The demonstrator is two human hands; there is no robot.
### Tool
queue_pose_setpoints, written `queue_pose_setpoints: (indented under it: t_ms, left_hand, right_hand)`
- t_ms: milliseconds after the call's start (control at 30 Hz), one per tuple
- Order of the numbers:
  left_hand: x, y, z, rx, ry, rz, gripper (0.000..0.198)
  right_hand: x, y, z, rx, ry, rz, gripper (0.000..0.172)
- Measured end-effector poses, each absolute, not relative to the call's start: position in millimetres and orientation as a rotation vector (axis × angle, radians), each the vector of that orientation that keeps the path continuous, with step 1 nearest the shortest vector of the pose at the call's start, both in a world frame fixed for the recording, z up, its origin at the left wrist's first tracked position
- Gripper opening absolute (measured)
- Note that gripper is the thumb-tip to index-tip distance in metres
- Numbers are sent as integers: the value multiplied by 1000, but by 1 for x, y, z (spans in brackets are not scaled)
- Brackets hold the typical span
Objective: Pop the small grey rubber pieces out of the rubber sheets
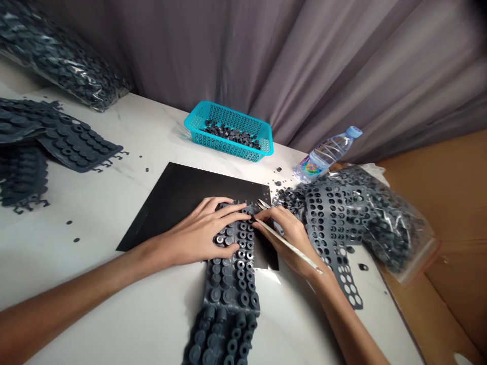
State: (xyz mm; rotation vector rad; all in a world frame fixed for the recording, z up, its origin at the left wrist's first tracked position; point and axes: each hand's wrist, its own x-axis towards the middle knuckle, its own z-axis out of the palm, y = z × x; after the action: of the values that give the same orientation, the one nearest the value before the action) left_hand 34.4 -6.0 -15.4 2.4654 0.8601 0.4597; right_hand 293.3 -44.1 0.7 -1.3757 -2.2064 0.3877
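Note:
A long strip of dark grey rubber parts (215, 280), moulded in rows of round ringed pieces, runs from the black mat (171, 203) down toward me. My left hand (207, 228) lies flat across its upper part, fingers stretched out and apart. At the strip's upper right edge, my right hand (287, 230) is closed around a slim white pen-like tool (292, 248) slanting down to the right. Pointed metal tips (262, 204) show by the right fingers; whether they belong to the same tool I cannot tell. The right fingertips touch or nearly touch the rubber.
A turquoise basket (228, 148) holds small dark pieces. Behind my right hand are a water bottle (321, 154), a punched-out rubber sheet (317, 218) and a clear bag of parts (395, 233). More strips (78, 144) and a full bag (76, 66) lie at left.

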Motion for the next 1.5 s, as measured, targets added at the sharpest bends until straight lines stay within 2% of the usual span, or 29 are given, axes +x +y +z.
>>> queue_pose_setpoints:
  t_ms: [500,800,1133,1500]
  left_hand:
    - [36,-6,-18,2477,863,474,61]
    - [35,-6,-19,2466,853,449,64]
    - [36,-6,-20,2507,863,459,63]
    - [37,-7,-22,2536,878,435,63]
  right_hand:
    - [287,-43,-6,-1402,-2373,165,23]
    - [279,-40,-22,-1557,-2106,65,22]
    - [292,-46,0,-1416,-2066,477,17]
    - [295,-47,2,-1414,-2131,559,13]
